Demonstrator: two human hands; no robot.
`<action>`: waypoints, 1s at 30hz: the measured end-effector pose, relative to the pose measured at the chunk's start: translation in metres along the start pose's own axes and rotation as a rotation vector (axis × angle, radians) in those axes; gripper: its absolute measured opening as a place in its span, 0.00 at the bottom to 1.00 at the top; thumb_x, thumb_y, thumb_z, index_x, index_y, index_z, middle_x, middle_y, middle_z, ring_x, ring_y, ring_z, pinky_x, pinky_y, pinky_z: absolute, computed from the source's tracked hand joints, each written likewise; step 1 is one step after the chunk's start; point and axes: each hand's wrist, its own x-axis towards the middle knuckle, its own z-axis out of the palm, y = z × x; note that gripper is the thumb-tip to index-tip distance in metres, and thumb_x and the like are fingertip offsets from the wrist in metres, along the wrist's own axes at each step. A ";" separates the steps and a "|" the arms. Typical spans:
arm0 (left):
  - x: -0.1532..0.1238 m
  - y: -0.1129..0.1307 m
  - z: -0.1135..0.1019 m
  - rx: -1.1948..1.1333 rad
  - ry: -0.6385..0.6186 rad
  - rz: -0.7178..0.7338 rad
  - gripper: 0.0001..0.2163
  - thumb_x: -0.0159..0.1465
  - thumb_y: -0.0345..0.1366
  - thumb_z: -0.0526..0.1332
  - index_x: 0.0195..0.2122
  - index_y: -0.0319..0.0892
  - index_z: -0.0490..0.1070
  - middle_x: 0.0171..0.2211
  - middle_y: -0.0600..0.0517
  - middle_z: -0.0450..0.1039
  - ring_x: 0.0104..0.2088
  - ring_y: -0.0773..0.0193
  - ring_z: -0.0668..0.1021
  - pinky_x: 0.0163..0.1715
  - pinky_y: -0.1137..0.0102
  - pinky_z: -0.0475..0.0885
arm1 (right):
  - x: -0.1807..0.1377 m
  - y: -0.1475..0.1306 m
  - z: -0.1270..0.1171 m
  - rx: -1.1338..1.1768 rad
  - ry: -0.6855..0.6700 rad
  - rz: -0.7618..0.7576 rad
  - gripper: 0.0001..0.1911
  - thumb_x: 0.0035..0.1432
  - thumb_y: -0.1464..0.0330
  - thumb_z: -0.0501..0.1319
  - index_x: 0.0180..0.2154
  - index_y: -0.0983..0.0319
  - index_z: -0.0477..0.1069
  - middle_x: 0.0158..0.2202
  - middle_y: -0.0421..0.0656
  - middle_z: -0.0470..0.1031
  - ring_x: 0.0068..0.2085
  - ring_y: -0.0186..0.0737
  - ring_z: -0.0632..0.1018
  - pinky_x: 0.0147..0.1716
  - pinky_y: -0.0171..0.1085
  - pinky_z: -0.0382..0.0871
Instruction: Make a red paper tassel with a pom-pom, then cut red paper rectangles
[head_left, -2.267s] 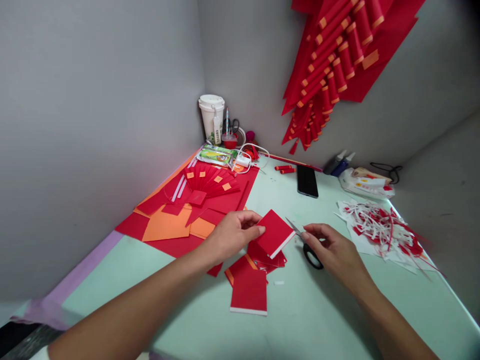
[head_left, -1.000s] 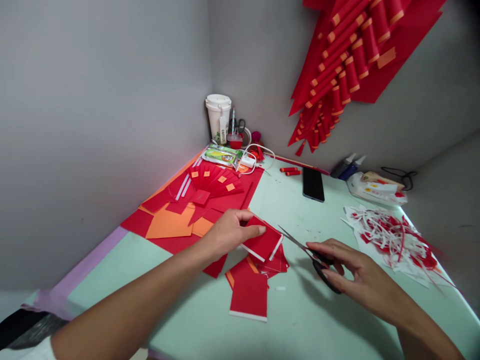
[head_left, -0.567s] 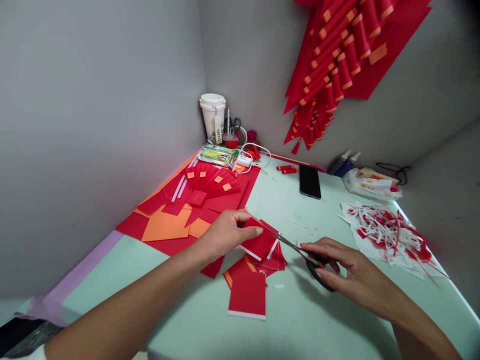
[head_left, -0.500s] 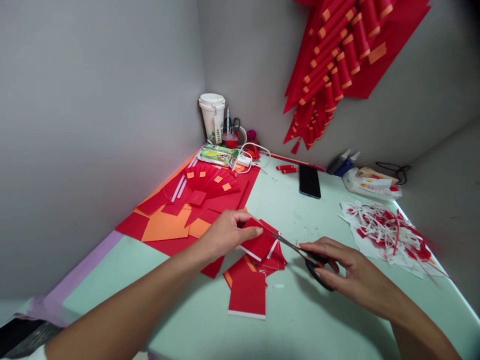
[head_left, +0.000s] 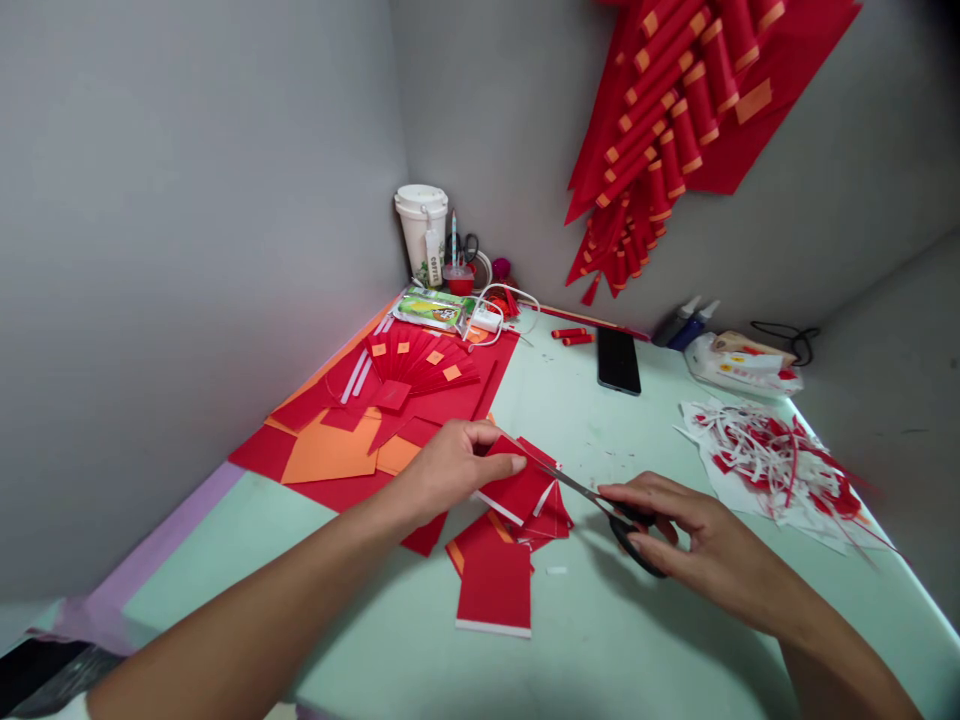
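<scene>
My left hand (head_left: 450, 468) pinches a small stack of red paper pieces (head_left: 519, 487) just above the pale green table (head_left: 360, 610). My right hand (head_left: 694, 545) grips black-handled scissors (head_left: 607, 505), fingers through the loops. The blades point left and their tips reach into the upper edge of the red stack. More cut red pieces (head_left: 496, 585) with white edges lie under and in front of the stack.
Red and orange sheets with a folded fan (head_left: 420, 365) lie at the left. A black phone (head_left: 618, 359), glue bottles (head_left: 681, 323), a tissue pack (head_left: 739, 365) and a heap of paper trimmings (head_left: 772, 460) sit to the right. A cup (head_left: 421, 232) stands in the corner; red decorations (head_left: 675, 110) hang on the wall.
My right hand picked up the scissors from the table and brought the blades to the red stack. My left hand lowered and tilted the stack slightly; the blades have closed further into it.
</scene>
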 end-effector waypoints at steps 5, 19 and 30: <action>0.001 -0.001 0.000 0.001 -0.008 -0.001 0.12 0.58 0.44 0.64 0.33 0.40 0.76 0.34 0.49 0.78 0.35 0.59 0.78 0.39 0.67 0.70 | 0.000 0.001 0.000 -0.014 0.006 0.000 0.24 0.57 0.72 0.58 0.55 0.49 0.69 0.40 0.40 0.73 0.36 0.36 0.73 0.31 0.34 0.64; -0.001 -0.001 0.000 -0.023 -0.009 -0.011 0.12 0.57 0.45 0.64 0.33 0.40 0.76 0.34 0.48 0.78 0.36 0.58 0.79 0.39 0.66 0.70 | 0.000 0.000 0.001 0.034 -0.008 0.003 0.22 0.60 0.69 0.57 0.56 0.49 0.68 0.42 0.41 0.72 0.37 0.37 0.73 0.29 0.35 0.64; -0.001 0.002 0.000 -0.037 -0.009 -0.022 0.12 0.57 0.44 0.64 0.33 0.39 0.76 0.33 0.48 0.78 0.35 0.59 0.78 0.38 0.66 0.70 | 0.000 0.000 0.000 0.012 0.003 -0.006 0.21 0.60 0.68 0.57 0.55 0.49 0.69 0.41 0.41 0.73 0.36 0.37 0.73 0.29 0.34 0.64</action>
